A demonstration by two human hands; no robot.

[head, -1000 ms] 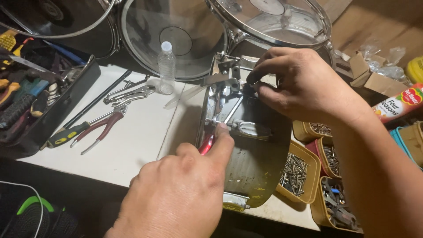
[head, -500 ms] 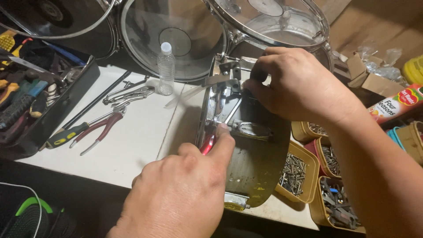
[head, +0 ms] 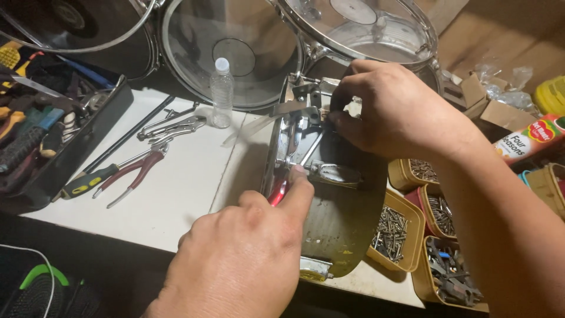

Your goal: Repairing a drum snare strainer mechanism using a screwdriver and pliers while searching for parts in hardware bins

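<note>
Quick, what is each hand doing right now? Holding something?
Left hand: closed on a red-handled tool, pressed to the metal hardware on the drum shell.
Right hand: fingers pinched on the top of that hardware.

Most of the red-handled tool is buried under the left hand, so only a sliver of red shows and I can't tell what kind of tool it is. The right hand covers whatever its fingertips pinch on the metal bracket at centre. The drums along the top run out of frame. The tool tray is chopped by the left edge, its contents a dark jumble. Bottom left, the green-and-black thing is too dim to make out.
</note>
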